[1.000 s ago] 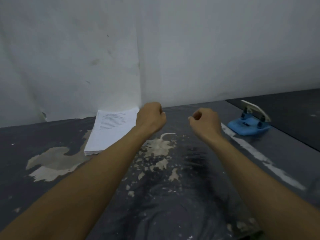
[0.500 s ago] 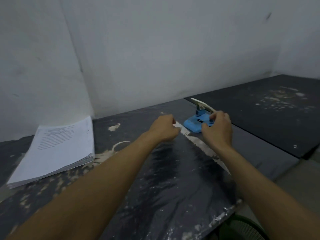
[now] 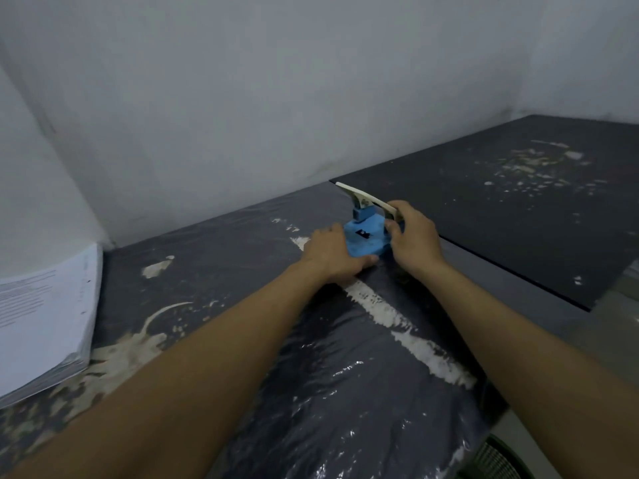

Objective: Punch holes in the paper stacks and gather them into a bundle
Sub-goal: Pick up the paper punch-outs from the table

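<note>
A blue hole punch point(image 3: 366, 236) with a pale lever stands on the dark table point(image 3: 242, 305) near the seam between two table tops. My left hand point(image 3: 332, 252) grips its base from the left, with the thumb along the front edge. My right hand point(image 3: 413, 236) grips the right side of the base, just under the raised lever. A thick stack of printed white paper point(image 3: 41, 319) lies at the far left edge of the view, well away from both hands.
A second black table top point(image 3: 518, 209) adjoins on the right, speckled with pale flecks. White walls close off the back and left. The near table is scuffed with worn pale patches and a white streak point(image 3: 397, 323). Its front edge runs at lower right.
Both hands travelled right from the paper stack to the hole punch and took hold of its base. The view swung right, so the paper now sits at the left edge.
</note>
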Available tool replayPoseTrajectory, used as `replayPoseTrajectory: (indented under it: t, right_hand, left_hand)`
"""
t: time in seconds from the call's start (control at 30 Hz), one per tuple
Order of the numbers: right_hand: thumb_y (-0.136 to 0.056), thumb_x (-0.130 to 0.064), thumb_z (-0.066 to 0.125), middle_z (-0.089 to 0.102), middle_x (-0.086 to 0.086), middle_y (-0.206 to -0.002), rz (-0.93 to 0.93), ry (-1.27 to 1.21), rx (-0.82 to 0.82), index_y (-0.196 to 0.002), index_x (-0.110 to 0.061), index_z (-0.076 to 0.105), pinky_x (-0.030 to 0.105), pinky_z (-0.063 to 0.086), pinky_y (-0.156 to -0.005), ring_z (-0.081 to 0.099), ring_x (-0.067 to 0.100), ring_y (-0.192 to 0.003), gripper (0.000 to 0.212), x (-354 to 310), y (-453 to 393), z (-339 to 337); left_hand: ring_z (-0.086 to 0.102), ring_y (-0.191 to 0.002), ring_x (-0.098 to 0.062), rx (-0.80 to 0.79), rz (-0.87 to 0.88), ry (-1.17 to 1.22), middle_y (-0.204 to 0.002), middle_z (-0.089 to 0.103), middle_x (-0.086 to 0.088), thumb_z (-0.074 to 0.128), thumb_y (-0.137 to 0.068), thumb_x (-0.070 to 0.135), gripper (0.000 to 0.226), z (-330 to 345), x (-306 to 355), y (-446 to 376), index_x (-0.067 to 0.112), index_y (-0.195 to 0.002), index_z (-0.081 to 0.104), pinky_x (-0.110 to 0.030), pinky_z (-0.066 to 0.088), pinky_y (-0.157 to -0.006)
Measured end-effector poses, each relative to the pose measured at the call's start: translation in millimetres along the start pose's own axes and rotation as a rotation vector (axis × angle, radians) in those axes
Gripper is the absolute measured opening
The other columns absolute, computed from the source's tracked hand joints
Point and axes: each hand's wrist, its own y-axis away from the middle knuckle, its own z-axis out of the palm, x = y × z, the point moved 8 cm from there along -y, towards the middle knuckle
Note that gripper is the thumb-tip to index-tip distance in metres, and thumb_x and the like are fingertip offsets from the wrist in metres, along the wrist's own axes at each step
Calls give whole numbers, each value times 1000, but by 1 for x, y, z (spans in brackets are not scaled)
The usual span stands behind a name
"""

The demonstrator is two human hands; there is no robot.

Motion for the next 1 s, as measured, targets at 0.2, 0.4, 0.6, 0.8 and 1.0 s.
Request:
replayPoseTrajectory:
  t: [0.2, 0.4, 0.6, 0.8, 1.0]
  right_hand:
    - [-98, -15, 56, 65, 4, -93, -64, -11, 57, -110, -23, 63, 39, 52, -70, 60, 22, -83, 15, 6, -6, -2]
    - [-97, -16, 57, 65, 3, -91, -119, 22, 124, -104, -27, 61, 42, 56, -70, 61, 20, -81, 13, -9, -3, -5]
    - [-97, -17, 58, 61, -1, -83, -193, 54, 129, -98, -29, 59, 33, 47, -59, 57, 17, -73, 11, -55, -1, 5]
    - [-96, -16, 58, 57, -2, -73, -217, 18, 62, -86, -23, 56, 40, 50, -57, 56, 19, -67, 12, -102, 19, 43]
    - [-97, -19, 56, 57, 1, -75, -255, 9, -38, -87, -24, 53, 36, 46, -57, 54, 22, -66, 11, -144, 43, 92]
  left_hand:
    - [43, -126, -30, 81, 88, 8, -139, 50, -12, 68, -80, 64, 89, -1, 4, -6, 6, -142, 41, -38, 39, -102]
    - [44, -122, -28, 107, 123, 53, -134, 51, -11, 70, -81, 60, 83, -15, -1, 2, 7, -139, 41, -35, 39, -95]
    - [43, -123, -28, 137, 114, 26, -135, 50, -10, 69, -81, 60, 83, -50, -28, 14, 9, -141, 41, -39, 43, -98]
    - [47, -124, -26, 112, 53, 19, -138, 49, -10, 72, -82, 54, 78, -77, -82, 39, 10, -140, 43, -37, 43, -96]
    - [44, -127, -29, 78, -3, -14, -142, 46, -14, 72, -84, 51, 77, -92, -145, 67, 8, -142, 43, -37, 39, -100]
